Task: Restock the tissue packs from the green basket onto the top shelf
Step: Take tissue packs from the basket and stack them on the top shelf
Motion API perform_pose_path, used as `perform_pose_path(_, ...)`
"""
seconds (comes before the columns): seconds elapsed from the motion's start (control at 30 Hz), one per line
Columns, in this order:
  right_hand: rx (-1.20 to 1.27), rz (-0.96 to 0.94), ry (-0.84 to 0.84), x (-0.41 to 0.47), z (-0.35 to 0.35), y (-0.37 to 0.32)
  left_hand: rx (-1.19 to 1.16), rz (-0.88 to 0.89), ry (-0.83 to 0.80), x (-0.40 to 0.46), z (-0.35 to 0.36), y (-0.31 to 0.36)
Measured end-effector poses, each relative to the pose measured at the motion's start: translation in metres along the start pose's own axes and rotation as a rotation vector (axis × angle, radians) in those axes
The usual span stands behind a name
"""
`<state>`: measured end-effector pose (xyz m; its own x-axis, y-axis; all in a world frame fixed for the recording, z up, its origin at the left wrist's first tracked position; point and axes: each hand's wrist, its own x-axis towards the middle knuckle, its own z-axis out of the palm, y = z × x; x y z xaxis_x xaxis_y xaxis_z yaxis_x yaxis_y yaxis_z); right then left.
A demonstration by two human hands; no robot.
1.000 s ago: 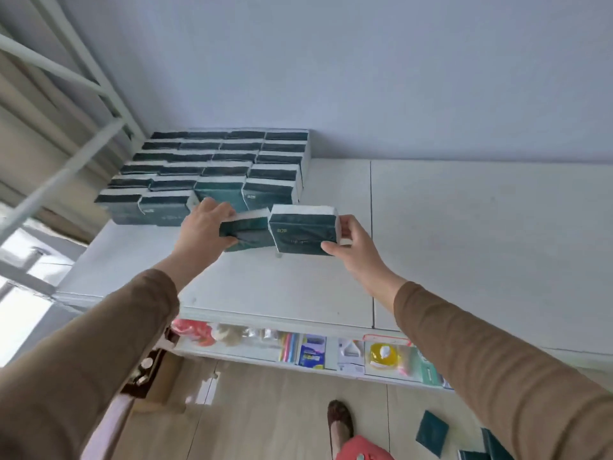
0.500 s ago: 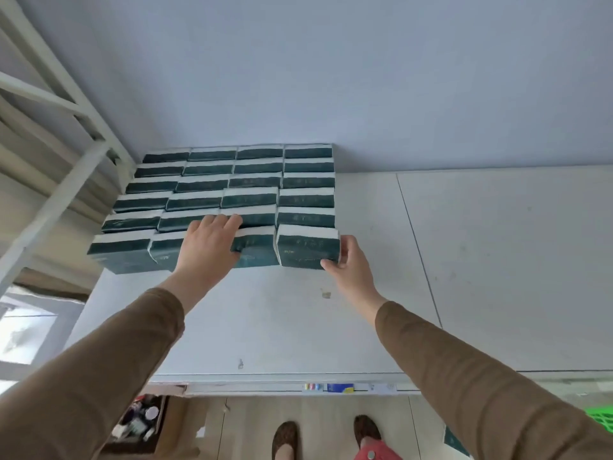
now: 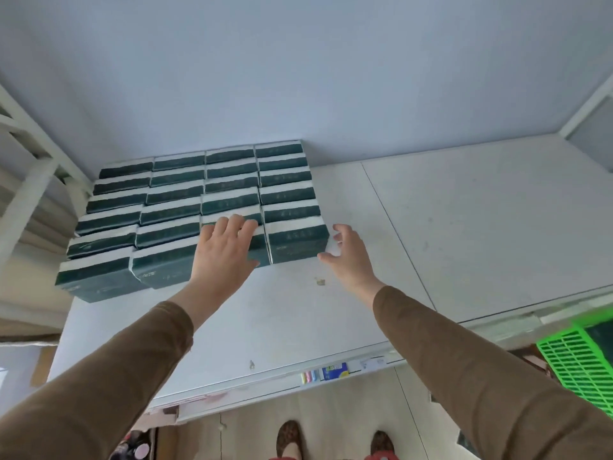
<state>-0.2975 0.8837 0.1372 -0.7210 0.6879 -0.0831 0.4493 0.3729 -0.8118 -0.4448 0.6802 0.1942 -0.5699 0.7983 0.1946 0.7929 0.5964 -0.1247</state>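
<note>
We count four columns of six dark green, white-edged, soft rectangular tissue packs [image 3: 288, 194] on the matte white top shelf [image 3: 464, 227], pushed against the wall. Left hand [image 3: 225, 250], grip spread flat, rests on the third column's front pack. Right hand [image 3: 348, 257], fingers relaxed, thumb touching the fourth column's front pack. Green plastic lattice basket [image 3: 577, 363] sits lower right.

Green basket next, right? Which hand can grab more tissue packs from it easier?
Probably the right hand: the green plastic basket sits low on that side, and this hand is open beside the packs. The left hand rests flat on a dark green tissue pack.
</note>
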Motion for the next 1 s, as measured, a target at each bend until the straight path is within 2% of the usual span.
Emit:
perform_pose_path(0.17, -0.303, -0.085, 0.084, -0.048, -0.083, 0.034, -0.203, 0.191, 0.029, 0.021, -0.014, 0.088)
perform_pose_path(0.4, -0.482, -0.034, 0.202, -0.146, -0.217, 0.141, -0.392, 0.415, -0.065, 0.023, -0.017, 0.289)
perform_pose_path(0.57, -0.526, 0.071, 0.221, -0.217, -0.312, 0.234, -0.447, 0.525, -0.140, 0.004, -0.018, 0.440)
perform_pose_path(0.73, -0.518, 0.241, 0.207, -0.266, -0.400, 0.321, -0.465, 0.582, -0.256, -0.013, -0.010, 0.558)
perform_pose_path(1.0, -0.453, 0.464, 0.236, -0.269, -0.489, 0.434, -0.486, 0.683, -0.356, 0.019, 0.015, 0.707)
